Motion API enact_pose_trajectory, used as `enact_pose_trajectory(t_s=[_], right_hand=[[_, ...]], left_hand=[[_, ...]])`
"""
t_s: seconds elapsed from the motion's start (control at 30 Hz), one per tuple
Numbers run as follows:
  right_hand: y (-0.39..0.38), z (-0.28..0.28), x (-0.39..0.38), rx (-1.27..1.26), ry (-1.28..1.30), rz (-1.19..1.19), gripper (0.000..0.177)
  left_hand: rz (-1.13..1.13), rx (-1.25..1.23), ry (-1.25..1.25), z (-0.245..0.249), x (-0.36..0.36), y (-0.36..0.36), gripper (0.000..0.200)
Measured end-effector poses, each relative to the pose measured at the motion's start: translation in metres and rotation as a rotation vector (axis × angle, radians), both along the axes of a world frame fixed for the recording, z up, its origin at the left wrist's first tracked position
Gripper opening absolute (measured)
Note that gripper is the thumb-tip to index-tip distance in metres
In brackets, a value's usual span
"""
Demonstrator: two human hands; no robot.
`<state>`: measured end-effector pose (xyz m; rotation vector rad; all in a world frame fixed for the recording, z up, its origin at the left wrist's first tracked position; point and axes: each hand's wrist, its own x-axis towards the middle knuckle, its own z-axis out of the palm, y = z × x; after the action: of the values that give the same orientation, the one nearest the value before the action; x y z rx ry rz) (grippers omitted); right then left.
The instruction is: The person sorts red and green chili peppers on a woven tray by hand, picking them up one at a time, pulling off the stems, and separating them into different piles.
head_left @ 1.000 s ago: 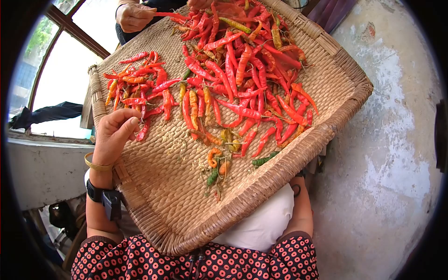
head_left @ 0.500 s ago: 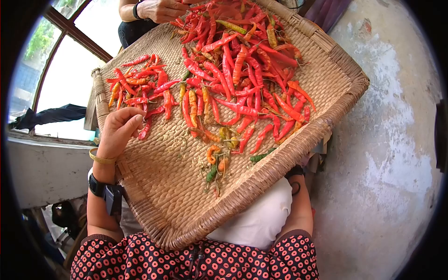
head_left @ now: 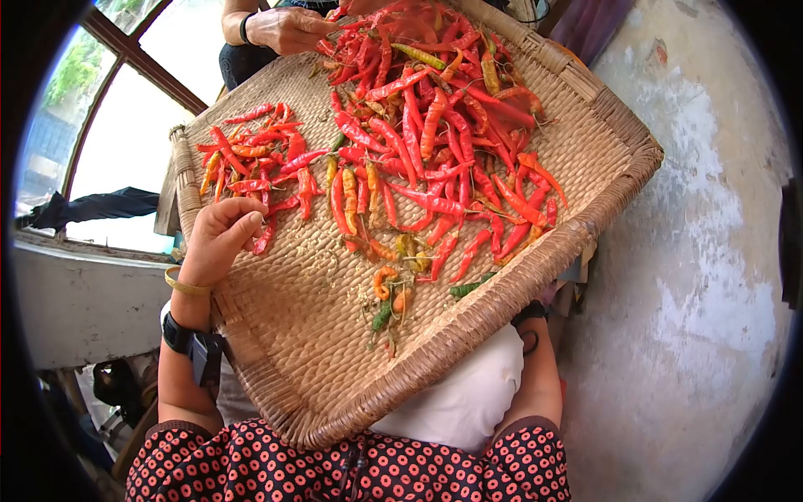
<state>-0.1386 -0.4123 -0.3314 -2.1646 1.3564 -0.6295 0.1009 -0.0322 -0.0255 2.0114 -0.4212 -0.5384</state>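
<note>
My left hand (head_left: 219, 243) is closed, fingers curled and thumb pressed to the forefinger, above the left side of a woven tray (head_left: 284, 335). Whatever it may hold is hidden. Just beyond the fingertips lies a small pile of red chili peppers (head_left: 259, 151). The larger heap of chilies (head_left: 443, 125) covers the far middle of the tray. Nearer me lie a curled orange chili (head_left: 383, 283) and a shrivelled green chili (head_left: 381, 316), with pale seeds scattered beside them. My right forearm reaches under the tray's right rim, which hides the fingers of that hand.
Another person's hand (head_left: 293, 30) is at the far edge, by the heap. A window (head_left: 125, 58) with a dark cloth (head_left: 100, 205) on its sill stands at left. A worn plaster surface (head_left: 686, 276) lies to the right. The tray's near side rests over my lap.
The view has shifted slightly. My left hand stays closed in nearly the same place. The other person's hand has moved a little to the right, toward the heap.
</note>
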Motion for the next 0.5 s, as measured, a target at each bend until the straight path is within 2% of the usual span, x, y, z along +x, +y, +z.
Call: enact_pose_trajectory(t_s=[0.5], right_hand=[[0.001, 0.012, -0.016, 0.096, 0.089, 0.08, 0.03]], left_hand=[[-0.082, -0.006, -0.046, 0.01, -0.004, -0.005, 0.013]])
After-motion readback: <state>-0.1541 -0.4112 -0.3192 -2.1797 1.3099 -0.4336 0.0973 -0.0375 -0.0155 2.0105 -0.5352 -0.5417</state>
